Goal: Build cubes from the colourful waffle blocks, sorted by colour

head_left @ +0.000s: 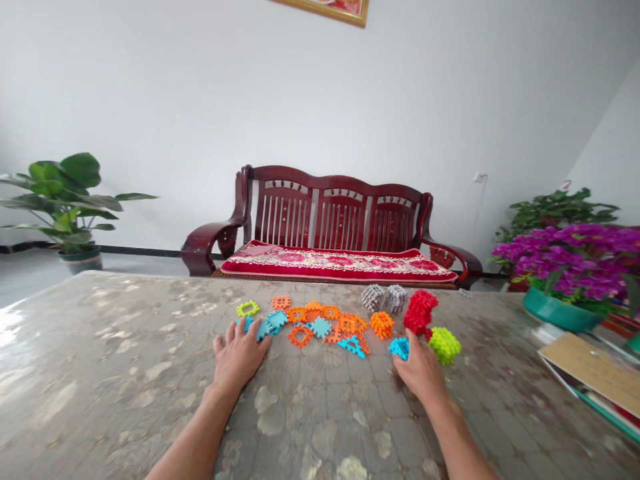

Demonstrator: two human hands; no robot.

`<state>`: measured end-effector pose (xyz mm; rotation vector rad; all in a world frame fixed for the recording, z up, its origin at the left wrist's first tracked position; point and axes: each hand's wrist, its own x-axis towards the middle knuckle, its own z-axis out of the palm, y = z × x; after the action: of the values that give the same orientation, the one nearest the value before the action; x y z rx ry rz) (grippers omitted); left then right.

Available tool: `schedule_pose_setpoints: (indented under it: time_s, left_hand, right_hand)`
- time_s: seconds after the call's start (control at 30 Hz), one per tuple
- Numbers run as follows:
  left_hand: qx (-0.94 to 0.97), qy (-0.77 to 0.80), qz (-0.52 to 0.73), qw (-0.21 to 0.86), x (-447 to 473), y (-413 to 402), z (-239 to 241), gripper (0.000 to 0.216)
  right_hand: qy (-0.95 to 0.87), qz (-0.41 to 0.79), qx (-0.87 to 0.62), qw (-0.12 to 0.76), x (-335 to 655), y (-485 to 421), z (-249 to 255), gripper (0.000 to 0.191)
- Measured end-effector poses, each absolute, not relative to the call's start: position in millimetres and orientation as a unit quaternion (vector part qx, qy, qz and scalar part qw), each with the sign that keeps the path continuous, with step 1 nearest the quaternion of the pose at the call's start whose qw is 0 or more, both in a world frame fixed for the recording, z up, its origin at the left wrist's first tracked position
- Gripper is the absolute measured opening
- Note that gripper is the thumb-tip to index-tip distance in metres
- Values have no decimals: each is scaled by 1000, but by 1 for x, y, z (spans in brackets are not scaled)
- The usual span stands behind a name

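My left hand (pixel 240 352) lies palm down on the table, its fingers spread over light blue interlocking plastic tiles (pixel 275 321) and partly hiding them. My right hand (pixel 424 369) has its thumb and index finger around a small blue block (pixel 399 348); the other fingers are mostly hidden. Just beyond it stands a tall red block stack (pixel 420 312), with a lime green block (pixel 445 345) to its right. An orange block (pixel 382 325) is to the left of the red stack. Flat orange tiles (pixel 301 335) and a blue triangular tile (pixel 353 346) lie between my hands.
Two grey-and-white blocks (pixel 373 298) sit at the back, and a lime tile frame (pixel 248 308) at the left. Purple flowers in a teal pot (pixel 563 310) and a cardboard folder (pixel 595 367) occupy the table's right side. A wooden bench (pixel 340 213) stands behind the patterned table (pixel 125 373).
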<state>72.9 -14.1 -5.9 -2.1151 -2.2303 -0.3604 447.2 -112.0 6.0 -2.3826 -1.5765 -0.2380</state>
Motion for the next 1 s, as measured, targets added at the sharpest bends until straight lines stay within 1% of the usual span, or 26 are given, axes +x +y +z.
schedule_pose_setpoints:
  time_s: [0.1,0.27,0.63,0.83,0.93,1.0]
  left_hand:
    - [-682,-722,-113,23,73,-14,-6,56]
    - [-681,-722,-117,21,73,-15,-5,56]
    - [-680,-722,-127,17,73,-14,-6,56]
    - [-683,-720,-125,13,73,-14,-5,55]
    - [-683,-719,-129,13,74,-15,-5,54]
    - [-683,-719,-131,14,74,-15,-5,54]
  right_hand:
    - [-547,-83,-822,136,448,-110,5,58]
    - [-544,-85,-824,136,450,-107,3,61]
    - [-549,-91,-821,126,452,-106,2,56]
    - [-554,-95,-815,138,451,-109,1,60]
    - [-541,-119,-820,142,449,-113,4,62]
    - [-539,-156,-812,160,446,-115,6,59]
